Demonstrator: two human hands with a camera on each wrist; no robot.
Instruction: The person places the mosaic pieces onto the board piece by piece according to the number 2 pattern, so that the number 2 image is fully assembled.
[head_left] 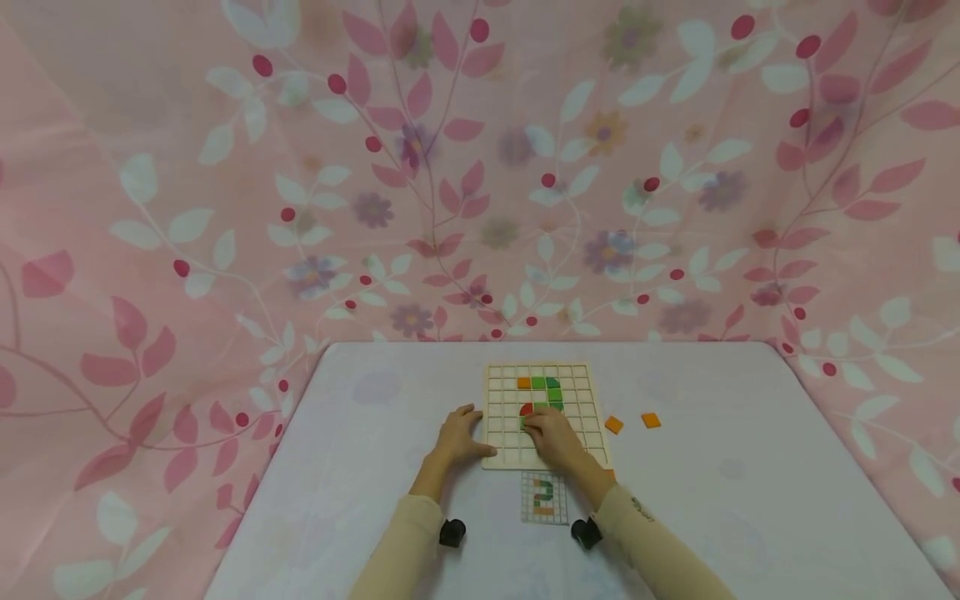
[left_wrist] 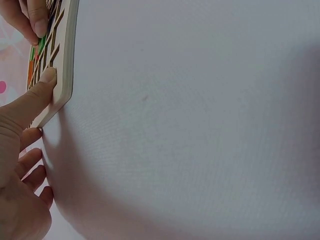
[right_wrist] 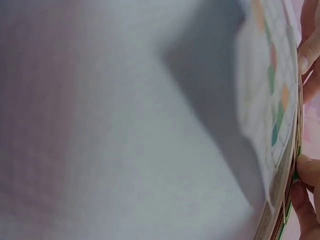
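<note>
A wooden grid board [head_left: 498,459] lies on the table, with orange, green and red tiles in some of its cells. My left hand [head_left: 455,437] rests at its left side. The left thumb [left_wrist: 37,97] presses on the frame near the front corner, and the other fingers lie loosely beside the edge. Over the middle of the board, my right hand [head_left: 557,439] pinches a small green tile [head_left: 524,423] between thumb and finger, just below a red tile [head_left: 527,409]. The right fingers partly cover nearby tiles.
In front of the board lies a pattern card [head_left: 555,502] with a coloured grid drawing. Two loose orange tiles [head_left: 614,425] lie right of the board; another orange piece [head_left: 610,474] shows beside the right wrist. A floral curtain [head_left: 495,208] hangs behind the table.
</note>
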